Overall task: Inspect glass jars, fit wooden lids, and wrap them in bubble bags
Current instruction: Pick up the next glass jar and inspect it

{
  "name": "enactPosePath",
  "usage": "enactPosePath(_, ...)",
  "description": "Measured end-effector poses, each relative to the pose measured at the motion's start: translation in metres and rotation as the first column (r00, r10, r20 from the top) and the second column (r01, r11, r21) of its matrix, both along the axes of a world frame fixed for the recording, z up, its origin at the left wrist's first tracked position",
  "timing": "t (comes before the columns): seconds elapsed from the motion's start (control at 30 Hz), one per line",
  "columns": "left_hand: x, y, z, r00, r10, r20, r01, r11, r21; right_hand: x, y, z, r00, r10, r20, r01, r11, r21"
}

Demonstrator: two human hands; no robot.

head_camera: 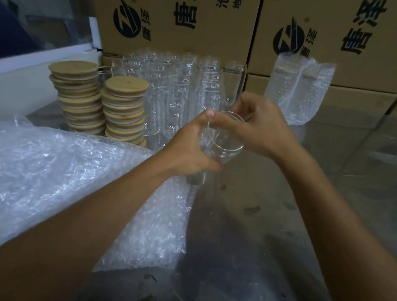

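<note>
Forearms fill the near foreground, w/ bubble bags [41, 177] heaped under the left one. Mid-frame, a jar [221, 138] is held up off the table [333, 215], mouth tilted toward the camera. It's gripped low by the left hand [190, 149], fingers curled round the body, thumb laid up along the rim. Rim's far side is pinched by the right hand [256, 129], fingers curled close together. No lid on it yet.

Behind, a block of jars [174, 93] is stood in rows against cartons [173, 18]. Two lid stacks [98, 104] are seen just left of them. Two wrapped jars [298, 90] are leant upright at the cartons, right side.

Step in hand, by the look of it: inspection, glass being checked at the rim. Next move prob. calls for one hand to be freed, a lid to be taken off the nearer stack and seated square on the mouth. After that a bag is needed from the heap at left.
</note>
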State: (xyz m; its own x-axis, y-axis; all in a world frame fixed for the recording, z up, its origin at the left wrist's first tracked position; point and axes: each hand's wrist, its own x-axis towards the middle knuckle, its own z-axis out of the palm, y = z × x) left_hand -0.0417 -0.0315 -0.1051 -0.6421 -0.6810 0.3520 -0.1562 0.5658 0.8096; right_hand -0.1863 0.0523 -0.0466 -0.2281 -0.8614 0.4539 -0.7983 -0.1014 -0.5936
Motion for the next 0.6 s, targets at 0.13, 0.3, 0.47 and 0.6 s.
enactPosePath(0.13,0.001,0.001,0.001,0.999,0.035,-0.019,-0.035,0.999,-0.015,-0.007,-0.006,0.014,0.977,0.096,0.188,-0.11,0.992,0.066)
enactPosePath(0.3,0.0,0.003,0.003,0.997,0.076,-0.021,-0.076,0.997,0.007,-0.031,-0.001,0.021,0.923,0.222,0.315,-0.285,0.943,0.169)
enactPosePath(0.47,0.0,0.003,0.004,0.995,0.098,-0.033,-0.097,0.995,0.022,-0.04,0.002,0.02,0.87,0.332,0.364,-0.42,0.886,0.196)
enactPosePath(0.6,-0.002,0.002,0.005,0.992,0.105,-0.065,-0.1,0.992,0.076,-0.036,0.004,0.019,0.863,0.362,0.354,-0.457,0.857,0.237)
